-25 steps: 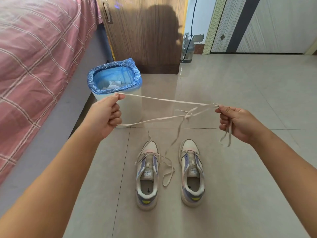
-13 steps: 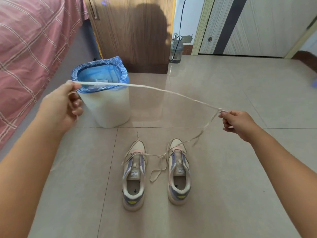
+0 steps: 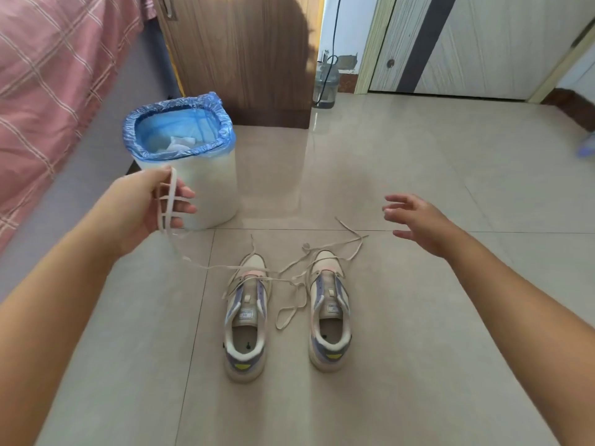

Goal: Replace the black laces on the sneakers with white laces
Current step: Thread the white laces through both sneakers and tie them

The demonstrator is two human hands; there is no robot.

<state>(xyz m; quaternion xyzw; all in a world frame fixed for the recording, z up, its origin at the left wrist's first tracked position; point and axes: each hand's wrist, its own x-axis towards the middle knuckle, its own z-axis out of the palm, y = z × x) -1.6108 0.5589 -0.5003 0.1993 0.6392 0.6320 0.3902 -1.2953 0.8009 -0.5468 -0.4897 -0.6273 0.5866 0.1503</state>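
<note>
Two cream and lilac sneakers stand side by side on the floor, toes pointing away: the left sneaker [image 3: 246, 320] and the right sneaker [image 3: 329, 309]. My left hand [image 3: 151, 201] grips one end of a white lace [image 3: 283, 268], looped over its fingers in front of the bin. The lace trails down from that hand across both toes and ends on the tiles at the right. A second loose lace loop [image 3: 289, 312] lies between the shoes. My right hand [image 3: 415, 220] hovers right of the shoes, fingers spread, holding nothing.
A white bin [image 3: 206, 185] with a blue liner stands just behind my left hand. A bed with a pink checked cover [image 3: 48, 91] runs along the left. A wooden cabinet [image 3: 244, 53], a clear jug [image 3: 325, 86] and a door [image 3: 467, 43] lie beyond.
My right hand has let go of the lace, which dropped onto the shoes and floor. My left hand came back in toward the bin, still holding its end.
</note>
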